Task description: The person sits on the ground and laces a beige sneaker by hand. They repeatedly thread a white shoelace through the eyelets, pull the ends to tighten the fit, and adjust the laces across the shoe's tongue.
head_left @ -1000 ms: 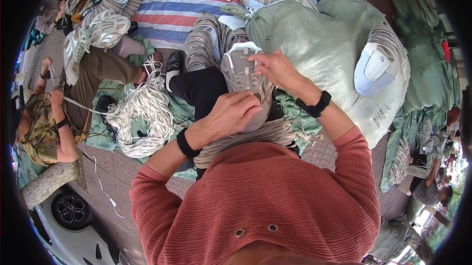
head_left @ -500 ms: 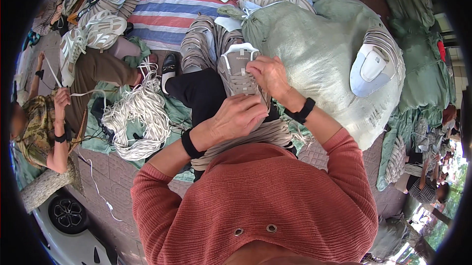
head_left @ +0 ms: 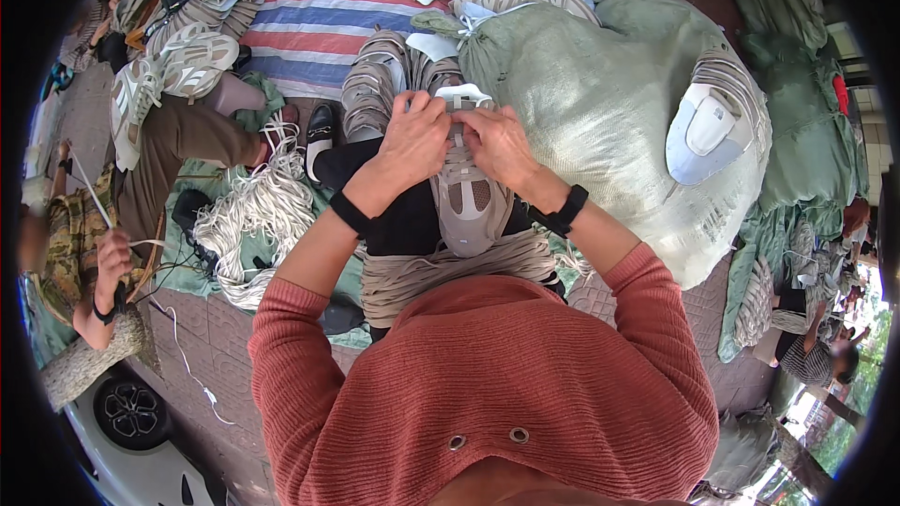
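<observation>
A beige and grey shoe upper (head_left: 472, 206) lies across my lap, its rounded toe toward me and its white-edged collar away. At the upper left of its lace area, my left hand (head_left: 412, 142) is closed, fingers curled and pinching. Opposite it, my right hand (head_left: 504, 146) pinches at the upper's other side, fingertips nearly meeting the left's. Whether a lace end sits between the fingertips is hidden. A thick bundle of beige laces (head_left: 403, 283) stretches over my lap below the toe. Stacked shoe uppers (head_left: 367, 98) stand just beyond my left hand.
A big pale green sack (head_left: 609, 121) fills the right, with nested uppers (head_left: 717, 117) on it. White laces (head_left: 258, 225) lie heaped at left beside a seated co-worker (head_left: 70, 243) holding a strand. A striped sheet (head_left: 314, 23) spreads ahead. A car (head_left: 141, 440) stands lower left.
My left hand has moved up and away from me, from the toe side to the upper's top end. My right hand has shifted slightly toward me. The toe is now uncovered.
</observation>
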{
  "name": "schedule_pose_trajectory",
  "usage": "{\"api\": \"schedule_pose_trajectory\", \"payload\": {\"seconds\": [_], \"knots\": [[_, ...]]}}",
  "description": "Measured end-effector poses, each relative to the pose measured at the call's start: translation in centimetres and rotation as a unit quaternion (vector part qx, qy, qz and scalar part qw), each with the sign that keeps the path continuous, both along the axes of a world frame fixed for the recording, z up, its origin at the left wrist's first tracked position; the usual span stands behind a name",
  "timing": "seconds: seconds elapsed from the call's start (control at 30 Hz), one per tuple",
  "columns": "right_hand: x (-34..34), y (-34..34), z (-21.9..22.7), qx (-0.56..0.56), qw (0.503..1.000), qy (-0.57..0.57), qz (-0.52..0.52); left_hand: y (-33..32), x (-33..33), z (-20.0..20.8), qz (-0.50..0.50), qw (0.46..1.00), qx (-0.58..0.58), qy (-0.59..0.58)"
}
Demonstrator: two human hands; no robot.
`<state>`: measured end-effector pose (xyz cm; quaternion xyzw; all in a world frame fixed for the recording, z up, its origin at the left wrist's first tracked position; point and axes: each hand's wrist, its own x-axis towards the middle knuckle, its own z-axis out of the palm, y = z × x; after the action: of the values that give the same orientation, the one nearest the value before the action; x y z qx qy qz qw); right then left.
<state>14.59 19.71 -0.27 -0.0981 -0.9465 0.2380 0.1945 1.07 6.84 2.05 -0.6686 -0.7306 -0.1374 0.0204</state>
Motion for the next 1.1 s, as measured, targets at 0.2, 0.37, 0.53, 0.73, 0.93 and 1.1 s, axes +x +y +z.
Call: {"api": "schedule_pose_trajectory", "payload": {"seconds": [0.2,0.37,0.53,0.73,0.93,1.1], "knots": [[0.1,1.9,1.3,-0.230,0.963,-0.138,0.015,1.1,-1.0,-1.0,-0.066,0.998,-0.017,0.003],[0.6,2.1,2.2,-0.266,0.950,-0.153,0.059,0.5,-2.1,-1.0,-0.111,0.993,0.036,0.037],[2.3,2.0,2.0,-0.179,0.971,-0.075,0.143,-7.3,-5.4,2.3,0.011,0.991,0.121,0.063],[2.2,1.0,0.9,-0.237,0.962,-0.064,0.117,-15.2,-5.7,-0.8,0.197,0.966,0.142,-0.090],[1.9,0.5,1.1,-0.172,0.980,-0.031,0.093,-3.9,0.2,-1.0,0.071,0.981,0.143,-0.113],[2.3,1.6,-1.9,-0.188,0.971,0.104,0.109,-0.8,-0.2,-1.7,-0.016,0.991,0.124,-0.047]]}}
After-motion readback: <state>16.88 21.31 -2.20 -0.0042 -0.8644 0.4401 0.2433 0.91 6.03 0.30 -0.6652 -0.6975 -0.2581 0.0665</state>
